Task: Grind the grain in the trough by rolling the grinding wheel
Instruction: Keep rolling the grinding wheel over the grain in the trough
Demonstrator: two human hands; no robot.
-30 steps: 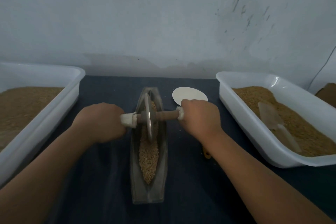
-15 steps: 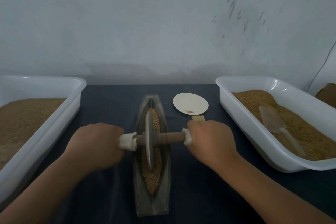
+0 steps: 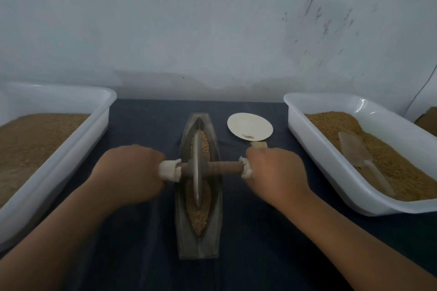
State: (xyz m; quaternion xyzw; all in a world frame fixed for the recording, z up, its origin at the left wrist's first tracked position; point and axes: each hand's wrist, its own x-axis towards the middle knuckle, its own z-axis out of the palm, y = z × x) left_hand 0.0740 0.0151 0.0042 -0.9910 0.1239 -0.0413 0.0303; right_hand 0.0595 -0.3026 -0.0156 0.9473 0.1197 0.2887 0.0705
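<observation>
Far left: white tub [image 3: 71, 153] full of brown grain, well apart from the work.

Left hand [image 3: 127, 172] curled tight round the white-wrapped left end of the axle [image 3: 224, 169], knuckles up, slightly blurred. Fingertips hidden underneath.

Centre of the desk [image 3: 146, 255]: boat-shaped trough [image 3: 199, 245] running near to far. Grain [image 3: 199, 217] lying along its groove, thickest at the near end. Grinding wheel [image 3: 195, 172] upright in the groove, about mid-length, rim down in the grain.

Right hand [image 3: 274, 172] curled the same way round the white-wrapped right end, just near of the paper plate [image 3: 250, 128]. Plate holding only a few specks.

Far right: second white tub [image 3: 319, 149] of grain with a clear scoop [image 3: 354, 153] lying in it.

Step in hand, as judged: rolling pass, mid-stroke. For a good pass:
- Push evenly with both hands; axle level, wheel upright, no rubbing on the trough walls.
- Press down while rolling, not just gliding over.
- Run full length, especially through the near heap, probably least crushed.
- Ease off at the pointed ends to avoid flicking grain onto the desk or riding out.
- Watch for the trough sliding; nothing seen bracing it.
</observation>
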